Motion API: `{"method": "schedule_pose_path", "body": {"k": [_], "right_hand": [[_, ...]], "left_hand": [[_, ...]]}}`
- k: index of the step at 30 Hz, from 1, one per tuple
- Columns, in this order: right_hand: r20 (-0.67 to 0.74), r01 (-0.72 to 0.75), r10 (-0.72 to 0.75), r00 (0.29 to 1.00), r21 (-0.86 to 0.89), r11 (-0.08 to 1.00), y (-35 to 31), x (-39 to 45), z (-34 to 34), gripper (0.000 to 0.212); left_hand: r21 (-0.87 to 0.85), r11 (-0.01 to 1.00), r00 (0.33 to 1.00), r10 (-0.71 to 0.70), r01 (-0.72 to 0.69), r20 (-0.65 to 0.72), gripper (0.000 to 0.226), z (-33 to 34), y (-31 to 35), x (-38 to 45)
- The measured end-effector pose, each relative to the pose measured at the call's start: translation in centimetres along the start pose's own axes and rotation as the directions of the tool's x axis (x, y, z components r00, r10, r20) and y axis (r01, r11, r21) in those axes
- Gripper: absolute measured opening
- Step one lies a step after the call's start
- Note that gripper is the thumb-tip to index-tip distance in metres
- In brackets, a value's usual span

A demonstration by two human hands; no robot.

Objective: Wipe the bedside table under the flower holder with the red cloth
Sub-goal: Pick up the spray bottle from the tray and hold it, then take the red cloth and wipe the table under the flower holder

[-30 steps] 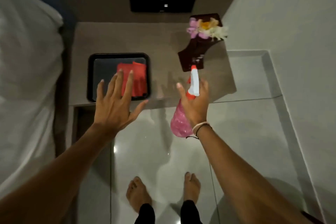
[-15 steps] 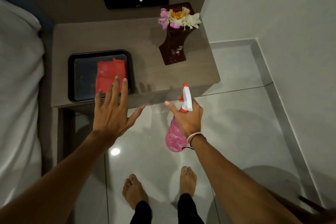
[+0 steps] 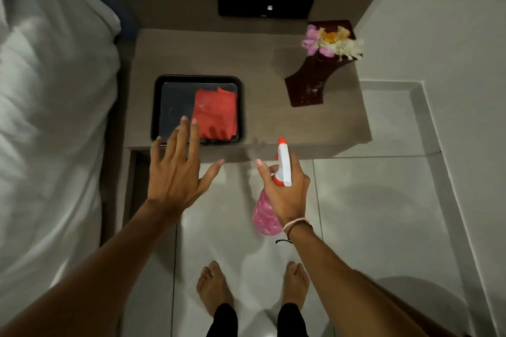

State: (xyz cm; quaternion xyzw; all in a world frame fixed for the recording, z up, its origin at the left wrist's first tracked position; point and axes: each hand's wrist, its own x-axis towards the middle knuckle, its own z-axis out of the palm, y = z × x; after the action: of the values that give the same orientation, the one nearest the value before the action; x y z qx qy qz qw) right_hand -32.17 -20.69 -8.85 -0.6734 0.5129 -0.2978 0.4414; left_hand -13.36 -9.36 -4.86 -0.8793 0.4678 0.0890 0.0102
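A folded red cloth (image 3: pixel 216 113) lies in the right half of a black tray (image 3: pixel 158 107) on the brown bedside table (image 3: pixel 262 63). A dark wooden flower holder (image 3: pixel 312 82) with pink, white and yellow flowers stands at the table's far right corner. My left hand (image 3: pixel 175 172) hovers open with fingers spread over the table's front edge, its fingertips over the tray just left of the cloth. My right hand (image 3: pixel 287 191) grips a pink spray bottle (image 3: pixel 267 216) with a white and red nozzle, held in front of the table edge over the floor.
A bed with white bedding (image 3: pixel 49 117) lies along the left. A black wall panel (image 3: pixel 267 4) sits above the table. A white wall (image 3: pixel 451 22) bounds the right. Glossy light tiles (image 3: pixel 369 213) cover the floor, where my bare feet (image 3: pixel 213 287) stand.
The view has shifted, so the table appears further right than half a second ago. My left hand stays spread near the tray; my right hand keeps hold of the spray bottle.
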Motion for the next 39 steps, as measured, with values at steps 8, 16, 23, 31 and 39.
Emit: {"method": "schedule_pose_path", "body": {"k": [8,16,23,31,39], "right_hand": [[-0.020,0.209,-0.210,0.978,0.226,0.951,-10.5,5.2,12.1,0.048],[0.045,0.322,-0.336,0.941,0.190,0.927,-15.7,10.9,21.4,0.055],[0.134,0.422,-0.434,0.891,0.109,0.900,-15.6,12.0,25.5,0.050],[0.246,0.389,-0.409,0.879,0.125,0.913,-16.5,11.4,25.9,0.063],[0.559,0.305,-0.221,0.799,-0.059,0.951,-11.6,11.4,20.9,0.125]], "left_hand": [[-0.002,0.987,0.986,-0.163,0.163,-0.038,0.099,1.1,-10.5,-1.3],[-0.064,0.974,0.975,-0.219,0.216,-0.043,0.096,2.9,-13.7,-1.9],[-0.078,0.974,0.976,-0.216,0.214,-0.015,0.097,4.5,-14.4,-1.1],[-0.082,0.976,0.979,-0.205,0.204,-0.011,0.097,4.9,-13.7,-0.8],[-0.060,0.973,0.974,-0.222,0.224,0.046,0.095,4.5,-11.5,-0.7]]}}
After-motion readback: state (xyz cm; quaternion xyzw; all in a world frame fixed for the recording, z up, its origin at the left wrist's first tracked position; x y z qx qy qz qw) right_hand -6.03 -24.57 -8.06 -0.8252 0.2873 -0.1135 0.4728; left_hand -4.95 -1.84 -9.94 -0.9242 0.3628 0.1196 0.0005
